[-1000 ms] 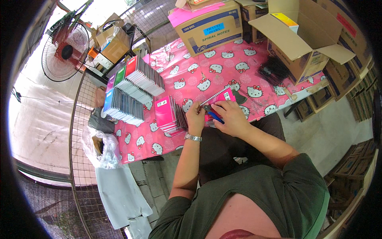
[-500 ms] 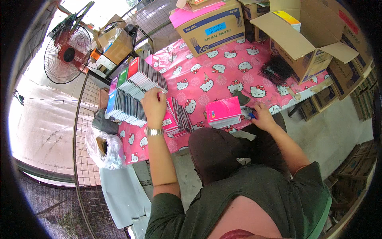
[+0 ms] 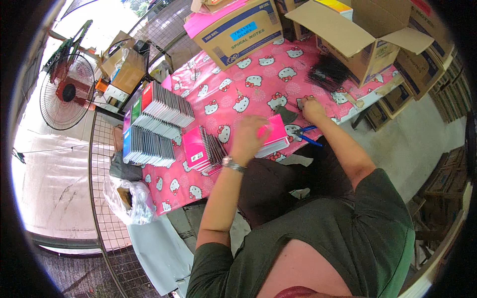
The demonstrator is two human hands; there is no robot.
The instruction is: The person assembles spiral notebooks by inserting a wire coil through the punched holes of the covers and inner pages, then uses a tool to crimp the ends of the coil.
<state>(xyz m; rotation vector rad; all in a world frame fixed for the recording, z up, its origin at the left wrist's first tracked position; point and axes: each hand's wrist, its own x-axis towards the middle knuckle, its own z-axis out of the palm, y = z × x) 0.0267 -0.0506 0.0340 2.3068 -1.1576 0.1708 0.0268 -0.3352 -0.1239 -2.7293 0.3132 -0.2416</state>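
Observation:
My left hand, smeared by motion, is at the left side of a pink-covered notebook stack; its fingers are too blurred to read. My right hand is on the table beyond that stack, fingers drawn together; whatever they pinch, if anything, is hidden. Blue-handled pliers lie at the near table edge, beside the pink stack and apart from both hands. A dark grey-green flat piece sits between the stack and my right hand. Farther off is a heap of black spiral wires.
Left of my left hand stand spiral-bound pink notebooks, with taller blue and red-covered stacks behind. A closed carton and an open carton stand at the back. A fan is far left.
My left hand has moved right, from the spiral-bound notebooks to the pink stack. My right hand has let go of the pliers and reached farther across the table. The view has shifted.

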